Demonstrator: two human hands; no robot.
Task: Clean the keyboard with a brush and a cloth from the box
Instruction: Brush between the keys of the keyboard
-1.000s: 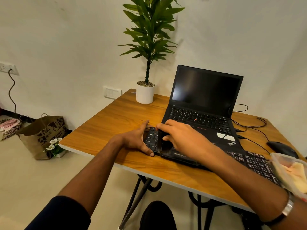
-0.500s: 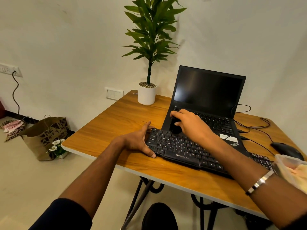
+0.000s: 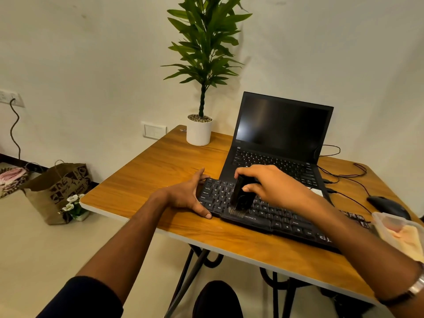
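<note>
A black keyboard (image 3: 273,220) lies across the wooden table (image 3: 160,171), in front of an open black laptop (image 3: 282,134). My left hand (image 3: 188,193) presses flat against the keyboard's left end and holds it still. My right hand (image 3: 268,184) grips a black brush (image 3: 241,198) held upright, its bristles touching the keyboard's front edge near the left keys. A clear plastic box (image 3: 399,232) with a pale cloth inside stands at the right edge of the table, partly cut off by the frame.
A potted plant in a white pot (image 3: 199,131) stands at the table's back corner. A black mouse (image 3: 387,206) and cables lie at the right. On the floor to the left are a paper bag (image 3: 57,191) and small white flowers.
My right hand has swept the brush from the keyboard's front edge up to its top rows and back down to the front edge. My left hand has stayed at the keyboard's left end.
</note>
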